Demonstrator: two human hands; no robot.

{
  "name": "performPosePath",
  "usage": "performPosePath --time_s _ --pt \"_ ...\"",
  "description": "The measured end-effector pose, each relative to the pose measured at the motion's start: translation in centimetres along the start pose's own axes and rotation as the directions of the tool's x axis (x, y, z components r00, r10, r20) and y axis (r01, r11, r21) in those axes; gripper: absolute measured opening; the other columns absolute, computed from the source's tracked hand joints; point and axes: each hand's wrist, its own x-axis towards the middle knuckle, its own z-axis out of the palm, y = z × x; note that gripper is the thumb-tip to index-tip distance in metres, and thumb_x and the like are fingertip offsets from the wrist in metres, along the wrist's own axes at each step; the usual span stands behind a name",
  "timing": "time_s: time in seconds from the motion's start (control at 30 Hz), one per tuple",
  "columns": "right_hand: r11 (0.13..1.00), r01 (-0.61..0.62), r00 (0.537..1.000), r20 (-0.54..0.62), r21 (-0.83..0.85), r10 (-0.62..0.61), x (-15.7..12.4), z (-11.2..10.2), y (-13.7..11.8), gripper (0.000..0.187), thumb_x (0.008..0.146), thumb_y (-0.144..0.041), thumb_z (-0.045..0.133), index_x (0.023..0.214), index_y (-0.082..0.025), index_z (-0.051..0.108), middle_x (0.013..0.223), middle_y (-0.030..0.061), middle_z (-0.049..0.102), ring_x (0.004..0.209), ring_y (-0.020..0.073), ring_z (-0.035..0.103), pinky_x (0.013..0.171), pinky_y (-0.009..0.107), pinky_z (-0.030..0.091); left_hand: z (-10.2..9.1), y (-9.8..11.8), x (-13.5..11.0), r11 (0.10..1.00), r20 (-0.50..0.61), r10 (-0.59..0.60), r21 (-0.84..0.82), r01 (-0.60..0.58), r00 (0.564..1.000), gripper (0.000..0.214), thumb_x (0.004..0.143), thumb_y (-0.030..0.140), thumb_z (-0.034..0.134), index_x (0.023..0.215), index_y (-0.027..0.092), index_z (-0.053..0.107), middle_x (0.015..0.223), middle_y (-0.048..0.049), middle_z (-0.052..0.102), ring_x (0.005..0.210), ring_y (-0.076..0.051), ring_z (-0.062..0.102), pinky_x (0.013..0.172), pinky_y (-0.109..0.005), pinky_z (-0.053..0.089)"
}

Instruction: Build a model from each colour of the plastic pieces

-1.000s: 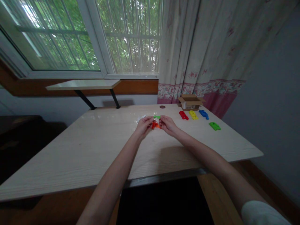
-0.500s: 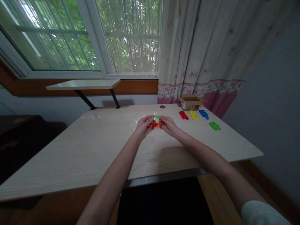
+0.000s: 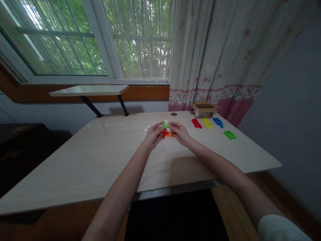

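Observation:
Both hands meet over the far middle of the desk, around a small bright green piece [image 3: 166, 125]. My left hand [image 3: 154, 134] pinches the green piece from the left. From the right, the fingertips of my right hand [image 3: 179, 132] close on its other end. Just below the green piece, between the hands, are orange pieces [image 3: 170, 135]; whether the fingers touch them I cannot tell. Behind my left hand a clear, shiny plastic wrapper [image 3: 148, 127] lies on the desk, partly hidden by the fingers.
A red piece [image 3: 196, 123], a yellow piece [image 3: 207, 123], a blue piece [image 3: 218, 122] and a green block [image 3: 230, 135] lie to the right. Behind them stands an open cardboard box [image 3: 205, 109]. A raised shelf [image 3: 92, 89] is fixed at the back left of the desk [image 3: 100, 160].
The green piece has turned and shifted slightly left, showing more of its shape. My fingers have adjusted a little around it. The other things stay where they were.

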Motion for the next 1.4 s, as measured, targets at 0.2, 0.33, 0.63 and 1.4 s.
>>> performPosePath --time_s 0.2,0.33,0.63,1.4 --pt "1.000 0.014 1.000 0.001 0.013 -0.014 0.1 0.0 0.1 0.038 0.054 -0.028 0.079 0.089 -0.019 0.066 0.067 -0.0035 0.062 0.052 0.0046 0.048 0.050 0.019 0.039 0.2 0.2 -0.2 1.000 0.005 0.006 -0.023 -0.006 1.000 0.056 0.047 0.027 0.083 0.098 0.014 0.063 0.059 0.0028 0.060 0.046 -0.006 0.049 0.045 -0.019 0.034" --pt "1.000 0.009 1.000 -0.005 -0.017 -0.010 0.2 -0.2 0.3 0.035 0.054 -0.029 0.078 0.086 -0.019 0.067 0.065 -0.0032 0.062 0.051 0.0050 0.049 0.051 0.019 0.041 0.1 0.0 0.0 1.000 -0.018 -0.001 -0.027 0.001 1.000 0.047 0.043 0.027 0.085 0.081 0.014 0.062 0.058 0.0017 0.060 0.048 -0.008 0.052 0.046 -0.020 0.037" --pt "0.980 0.096 0.995 -0.009 -0.172 -0.099 0.2 -0.5 0.5 0.035 0.058 -0.029 0.075 0.092 -0.022 0.068 0.083 -0.0002 0.066 0.058 0.0074 0.054 0.057 0.022 0.045 0.3 0.1 -0.1 0.999 -0.049 0.042 0.011 -0.042 0.998 0.040 0.044 0.026 0.083 0.078 0.015 0.065 0.066 0.0003 0.062 0.048 -0.006 0.049 0.045 -0.020 0.034" --pt "0.998 -0.034 0.998 0.047 0.046 0.032 0.0 0.1 0.7 0.040 0.056 -0.034 0.078 0.092 -0.020 0.066 0.064 -0.0039 0.059 0.049 0.0049 0.043 0.048 0.020 0.035 -0.1 -0.3 0.2 1.000 0.026 -0.007 -0.003 0.007 1.000 0.034 0.052 0.025 0.080 0.081 0.011 0.070 0.060 -0.0023 0.061 0.042 -0.004 0.042 0.039 -0.019 0.027"
